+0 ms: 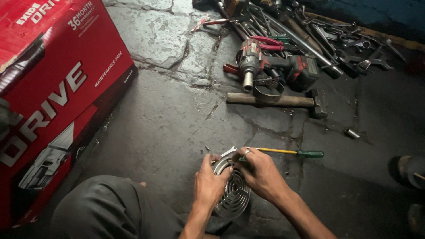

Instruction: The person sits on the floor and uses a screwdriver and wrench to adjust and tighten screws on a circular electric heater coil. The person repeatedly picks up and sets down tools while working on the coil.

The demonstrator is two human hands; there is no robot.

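Your left hand [211,179] and right hand [259,170] cover the upper rim of the round metal coil [234,199], so you cannot tell where your fingertips grip it, and its lower edge sinks into shadow. Your right hand also hides the tip of the screwdriver [287,152]. Far to the left of your hands, the red box [57,88] runs off the top and left edges. Well above your hands, the heap of spanners [336,40] is too tangled and dark to sort, and the top edge cuts it. To the right of your hands, a dark shape [409,168] at the edge stays unreadable.
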